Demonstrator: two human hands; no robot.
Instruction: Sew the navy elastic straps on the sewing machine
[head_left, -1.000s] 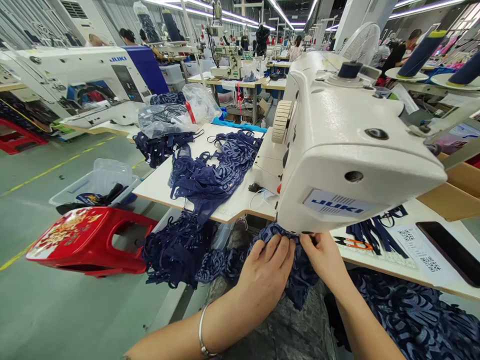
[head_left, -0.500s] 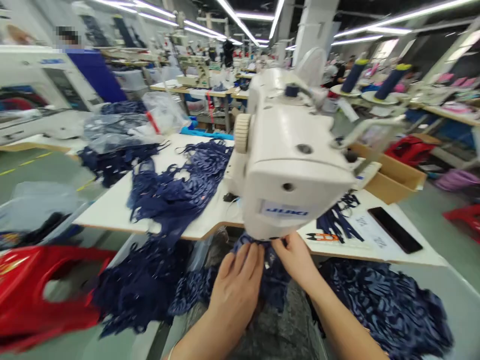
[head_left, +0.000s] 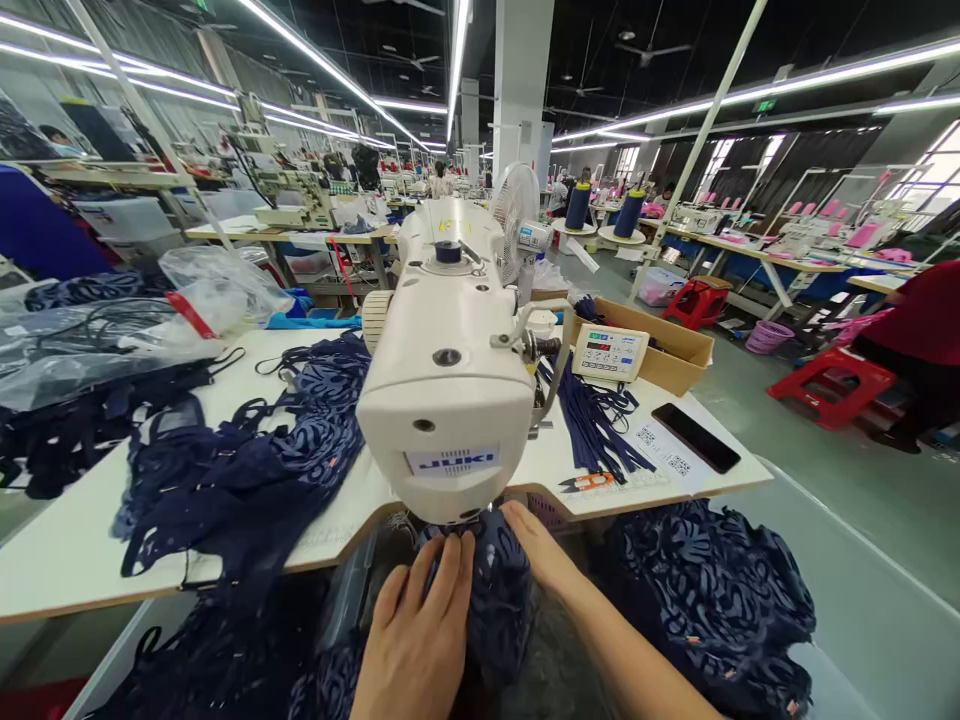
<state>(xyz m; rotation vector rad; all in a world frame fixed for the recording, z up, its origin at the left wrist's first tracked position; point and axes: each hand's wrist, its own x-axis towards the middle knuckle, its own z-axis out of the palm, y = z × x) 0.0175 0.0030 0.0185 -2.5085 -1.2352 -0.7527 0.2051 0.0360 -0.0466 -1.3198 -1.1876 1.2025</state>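
A white sewing machine (head_left: 450, 400) stands in front of me, its head hiding the needle area. Beneath it lies a navy patterned garment (head_left: 501, 585), which hangs down toward my lap. My left hand (head_left: 420, 620) grips the cloth on the near left side, fingers bent and close together. Just right of the machine head, my right hand (head_left: 544, 550) pinches the garment's upper edge; some of its fingertips are hidden. Left of the machine, a heap of navy strappy garments (head_left: 247, 470) spills over the table edge.
On the right of the table (head_left: 720, 480) lie orange thread snips (head_left: 589, 483), a phone (head_left: 696, 437) and navy straps (head_left: 592, 425), beside a control panel (head_left: 611, 353) and cardboard box (head_left: 675, 355). More patterned garments (head_left: 712, 590) lie below right. A red stool (head_left: 832, 385) stands beyond.
My view has turned to the right and up, so the machine sits further left and the control panel shows. Both hands stay on the garment by the machine head.
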